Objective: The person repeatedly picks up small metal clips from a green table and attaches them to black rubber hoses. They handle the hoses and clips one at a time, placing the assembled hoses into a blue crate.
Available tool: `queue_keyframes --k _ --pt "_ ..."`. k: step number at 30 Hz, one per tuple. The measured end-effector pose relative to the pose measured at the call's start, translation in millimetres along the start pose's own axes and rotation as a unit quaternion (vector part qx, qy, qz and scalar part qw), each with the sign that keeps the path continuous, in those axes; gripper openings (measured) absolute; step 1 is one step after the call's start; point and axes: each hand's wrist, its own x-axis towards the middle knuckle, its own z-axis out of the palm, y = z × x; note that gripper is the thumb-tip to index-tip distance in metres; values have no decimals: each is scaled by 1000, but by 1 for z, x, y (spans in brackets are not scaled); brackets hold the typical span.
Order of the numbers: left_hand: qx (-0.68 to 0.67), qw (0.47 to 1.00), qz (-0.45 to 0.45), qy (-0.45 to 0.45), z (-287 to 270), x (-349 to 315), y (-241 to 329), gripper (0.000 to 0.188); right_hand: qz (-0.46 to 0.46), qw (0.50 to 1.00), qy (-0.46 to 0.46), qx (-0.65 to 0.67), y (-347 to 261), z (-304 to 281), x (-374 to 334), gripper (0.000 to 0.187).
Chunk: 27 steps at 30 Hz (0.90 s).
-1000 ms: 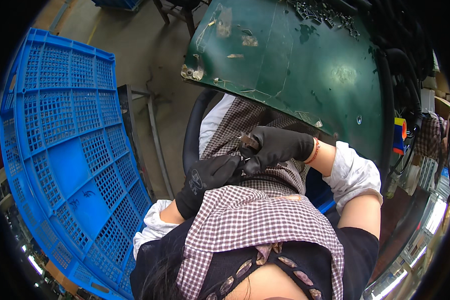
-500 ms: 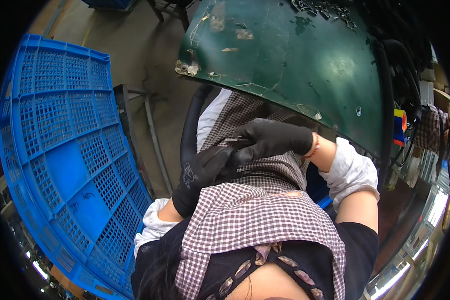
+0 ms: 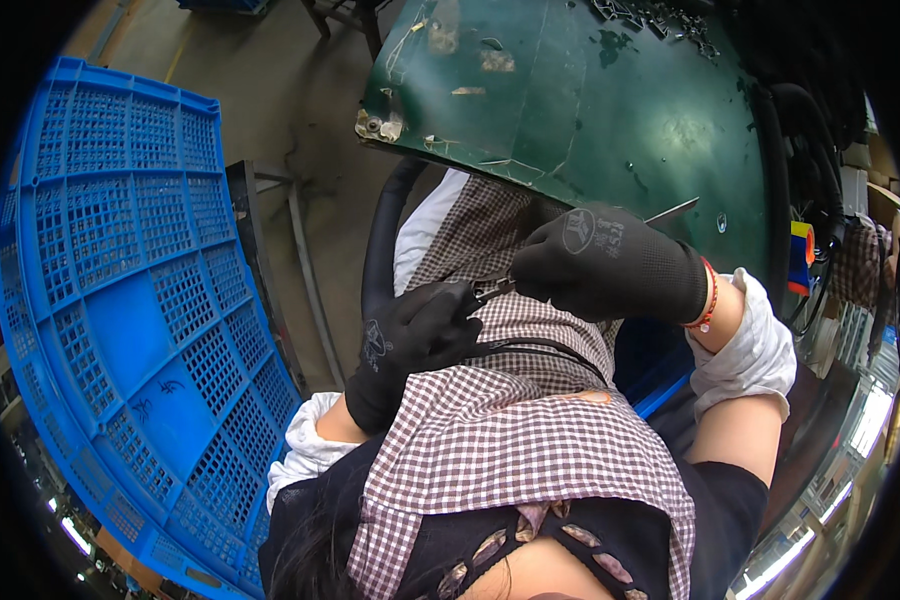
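My left hand (image 3: pixel 417 335), in a black glove, is closed in a pinch over my lap. From its fingertips sticks a small dark metal piece (image 3: pixel 490 291); its full shape is hidden by the fingers. My right hand (image 3: pixel 610 262), gloved the same way, is closed just to the right and a little farther out. It grips a thin flat metal tool (image 3: pixel 675 210), whose narrow end juts past the knuckles toward the table. The tool's other end is covered by the fist, close to the small metal piece. I cannot tell whether the two touch.
A green table (image 3: pixel 530 120) with worn tape patches stands ahead, its near edge just beyond my hands. Several small metal parts (image 3: pixel 670 25) lie at its far side. A large blue mesh crate (image 3: pixel 120 300) stands upright at my left, beside a metal frame (image 3: pixel 295 240).
My right hand has moved right and away from my left, where both were pressed together. The flat tool's end now shows beyond it. My left hand has stayed nearly in place.
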Motion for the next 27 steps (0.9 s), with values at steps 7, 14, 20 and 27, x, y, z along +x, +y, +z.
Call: queue_keyframes --k 7,14,20,27 --pt "-5 997 -39 -65 1 -5 2 51 -32 997 10 -76 -11 2 12 3" --pt "-31 990 -7 -135 -7 1 0 45 -16 998 -8 -65 -20 1 11 6" --pt "110 971 -206 51 -44 19 23 32 93 972 215 -7 2 -60 -40 15" --pt "138 957 -76 242 -128 14 36 35 -30 939 291 -182 18 -8 -17 17"
